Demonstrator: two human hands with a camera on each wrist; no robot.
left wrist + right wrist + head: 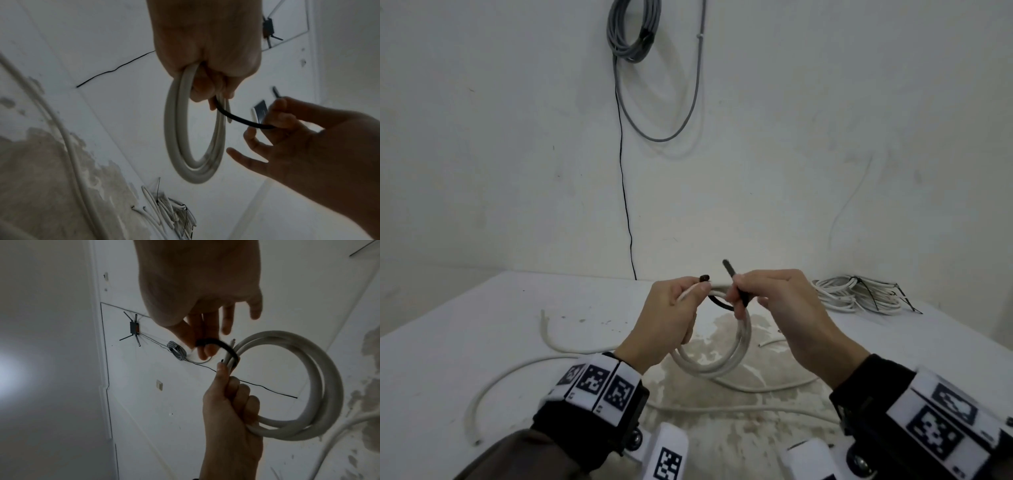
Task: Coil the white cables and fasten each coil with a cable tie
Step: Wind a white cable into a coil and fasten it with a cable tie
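Both hands are working above the white table [482, 308]. The left hand [671, 315] is gripping the top of a small round coil of thick white cable [726, 356], its fingers curled round the bundled turns, so that the loop is hanging below its fist, clear of the table. A thin black cable tie [722, 303] is passing round the turns just beside the left thumb, with its head sticking up past the left fingertips. The right hand [780, 301], just right of the left one, is pinching the tie's free tail between thumb and forefinger, while its other fingers are spreading loosely; the tail's tip is poking up beyond the pinch.

Beneath the hands, loose lengths of white cable [517, 370] are lying across the table, curving away to the left of the left wrist. Beyond the right hand, farther right and well apart, a pile of white cable coils [859, 296] bound with black ties is resting on the table. Behind both hands, a grey cable bundle [633, 31] is hanging high on the white wall [482, 137], and a thin black wire [624, 178] is running down from it.
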